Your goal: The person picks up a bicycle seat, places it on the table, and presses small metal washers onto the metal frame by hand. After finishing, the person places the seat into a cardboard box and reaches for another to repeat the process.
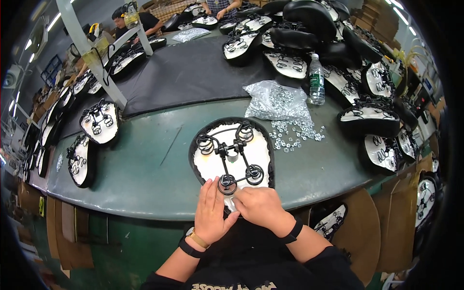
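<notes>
An upturned bicycle saddle [203,166] lies in front of me on the green table, its white underside up and its narrow end toward me. Black coil springs [254,174] and a black wire frame [241,157] are mounted on it. My left hand [210,212] rests along the near left edge, fingers stretched out beside the nearest spring, thumb apart. At the narrow end, my right hand [260,205] is closed with its fingertips by that same spring; whatever they pinch is hidden. A watch and dark bands circle my wrists.
Beyond the saddle, a clear plastic bag [278,100] of small metal nuts spills loose nuts [290,135] onto the table. A water bottle [316,79] stands beside it. More saddles [99,121] lie left and pile up right. A metal post [89,53] rises at left. Two people work at the back.
</notes>
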Available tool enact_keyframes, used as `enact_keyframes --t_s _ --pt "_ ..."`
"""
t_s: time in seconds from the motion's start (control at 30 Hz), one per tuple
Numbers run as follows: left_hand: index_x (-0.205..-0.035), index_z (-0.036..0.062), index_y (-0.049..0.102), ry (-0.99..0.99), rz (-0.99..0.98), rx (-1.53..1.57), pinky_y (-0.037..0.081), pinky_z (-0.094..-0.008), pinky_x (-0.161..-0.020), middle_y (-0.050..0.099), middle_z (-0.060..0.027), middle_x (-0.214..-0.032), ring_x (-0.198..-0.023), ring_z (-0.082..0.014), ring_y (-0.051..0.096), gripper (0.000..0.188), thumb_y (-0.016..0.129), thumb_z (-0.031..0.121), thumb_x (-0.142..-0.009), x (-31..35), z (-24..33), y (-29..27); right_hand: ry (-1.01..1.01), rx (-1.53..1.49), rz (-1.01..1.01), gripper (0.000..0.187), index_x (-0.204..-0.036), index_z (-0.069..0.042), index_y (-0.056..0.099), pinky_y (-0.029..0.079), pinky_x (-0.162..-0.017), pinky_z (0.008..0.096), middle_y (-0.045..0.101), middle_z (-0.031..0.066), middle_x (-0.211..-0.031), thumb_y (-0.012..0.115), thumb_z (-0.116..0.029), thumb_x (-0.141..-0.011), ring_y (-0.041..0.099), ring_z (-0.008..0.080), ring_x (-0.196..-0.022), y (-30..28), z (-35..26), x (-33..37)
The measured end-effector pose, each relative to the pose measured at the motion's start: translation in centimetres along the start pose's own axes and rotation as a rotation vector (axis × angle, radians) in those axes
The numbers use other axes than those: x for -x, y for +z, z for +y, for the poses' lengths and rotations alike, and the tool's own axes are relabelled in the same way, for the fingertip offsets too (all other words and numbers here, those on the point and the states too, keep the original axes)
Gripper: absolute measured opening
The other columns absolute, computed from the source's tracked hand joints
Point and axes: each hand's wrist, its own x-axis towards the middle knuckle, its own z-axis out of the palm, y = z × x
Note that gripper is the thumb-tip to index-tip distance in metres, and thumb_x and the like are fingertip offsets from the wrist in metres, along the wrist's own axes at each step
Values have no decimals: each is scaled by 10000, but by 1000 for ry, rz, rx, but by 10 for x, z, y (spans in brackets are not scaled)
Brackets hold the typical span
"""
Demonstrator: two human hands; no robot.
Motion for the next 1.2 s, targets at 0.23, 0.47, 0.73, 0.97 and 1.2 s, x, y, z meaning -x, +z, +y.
enact_keyframes --t_s 0.23,0.47,0.73,0.97,1.2 --pt "-1486 -91 431 4 -3 2 304 -541 -1208 344 -246 -1610 -1496 -448 294 797 686 423 -933 -3 2 1 61 -12 81 124 -942 -129 749 460 -472 375 580 28 -622 743 -125 -819 616 239 -542 -1 -2 2" --pt "-1482 -95 431 4 -2 16 315 -537 -1201 353 -250 -1603 -1484 -459 312 782 681 412 -942 0 1 -1 20 -22 90 225 -1043 -142 772 461 -462 370 568 28 -598 752 -139 -819 600 233 -513 4 1 3" --pt "-1479 -85 441 30 15 19 313 -541 -1201 361 -256 -1594 -1480 -468 313 782 693 415 -933 -1 -1 -1 -9 -54 113 336 -1146 -151 769 473 -471 365 575 25 -601 760 -143 -810 608 238 -523 0 1 4" --pt "-1510 -76 406 9 -2 24 309 -539 -1204 344 -257 -1604 -1478 -480 309 814 720 372 -907 2 -2 0 -67 -169 136 316 -1114 -91 769 464 -494 347 563 28 -605 734 -58 -801 574 233 -517 -5 3 3" --pt "-1564 -48 336 -6 0 33 275 -562 -1212 316 -269 -1603 -1471 -515 285 839 666 429 -958 10 -8 5 487 -387 435 459 -1381 -31 606 516 -595 336 653 125 -885 702 -201 -966 627 175 -695 -32 50 25"
